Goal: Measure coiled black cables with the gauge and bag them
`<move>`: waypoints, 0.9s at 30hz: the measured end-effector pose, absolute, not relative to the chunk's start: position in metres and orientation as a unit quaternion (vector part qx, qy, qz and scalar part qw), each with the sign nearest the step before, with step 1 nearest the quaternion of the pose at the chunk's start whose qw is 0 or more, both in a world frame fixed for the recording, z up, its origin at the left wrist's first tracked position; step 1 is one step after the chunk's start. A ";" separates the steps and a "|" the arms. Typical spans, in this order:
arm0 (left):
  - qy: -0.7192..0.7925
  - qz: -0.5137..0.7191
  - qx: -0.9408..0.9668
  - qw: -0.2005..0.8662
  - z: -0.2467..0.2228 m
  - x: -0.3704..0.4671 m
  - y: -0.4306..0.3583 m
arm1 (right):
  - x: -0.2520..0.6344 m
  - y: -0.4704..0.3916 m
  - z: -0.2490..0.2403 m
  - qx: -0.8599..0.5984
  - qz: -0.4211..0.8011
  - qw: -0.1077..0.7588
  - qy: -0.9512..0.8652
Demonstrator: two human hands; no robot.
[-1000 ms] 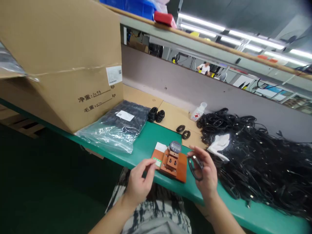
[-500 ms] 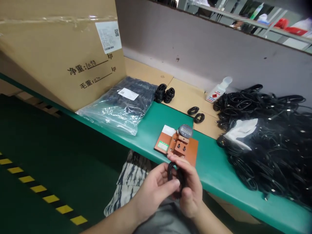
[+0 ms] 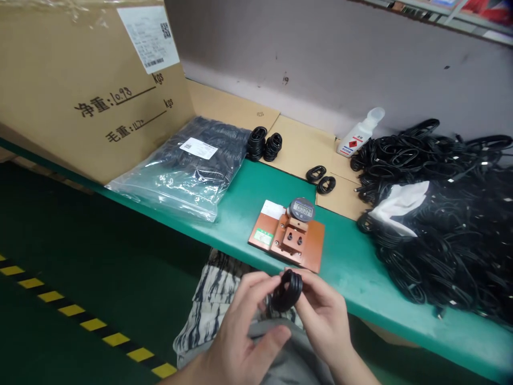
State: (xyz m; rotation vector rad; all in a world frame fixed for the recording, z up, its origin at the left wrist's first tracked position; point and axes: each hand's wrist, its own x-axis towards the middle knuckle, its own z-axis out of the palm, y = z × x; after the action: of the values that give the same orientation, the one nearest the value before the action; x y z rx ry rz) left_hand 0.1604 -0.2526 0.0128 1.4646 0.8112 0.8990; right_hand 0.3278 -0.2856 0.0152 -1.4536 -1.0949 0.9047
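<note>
Black cable coil (image 3: 294, 291), by near edge of table (image 3: 230, 227) — right hand (image 3: 326, 315) pinching, left hand (image 3: 240, 326) loosely open alongside — slack pinch could unwind it.

Factory workshop, green bench (image 3: 260, 187), digital gauge (image 3: 301, 209), heaped black cables (image 3: 449, 262), yellow-black floor stripe (image 3: 93, 324)

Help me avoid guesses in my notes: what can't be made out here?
Head view:
Coiled cable: far side, hidden by its near loops.
Right hand: some fingertips, hidden behind the coiled cable.
Cardboard box: top, cut off by the upper edge.
Label: fine print, too small.
Cable heap: right end, beyond the right edge.
</note>
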 end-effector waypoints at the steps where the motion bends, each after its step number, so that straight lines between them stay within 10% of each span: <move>1: 0.367 0.385 0.593 0.604 0.010 0.160 -0.252 | 0.328 -0.285 0.016 -0.600 0.381 0.528 -0.465; 8: 0.313 0.240 0.434 0.810 0.011 0.161 -0.235 | 0.333 -0.282 0.011 -0.520 0.381 0.495 -0.583; 27: 0.278 0.122 0.740 0.600 0.010 0.170 -0.216 | 0.347 -0.278 0.016 -0.518 0.433 0.493 -0.549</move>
State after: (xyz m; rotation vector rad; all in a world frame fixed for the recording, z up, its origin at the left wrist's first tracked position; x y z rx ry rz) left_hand 0.1704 -0.2156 0.0097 1.7167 0.6451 0.2837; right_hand 0.3472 -0.2780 0.0156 -1.2558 -1.3314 1.0505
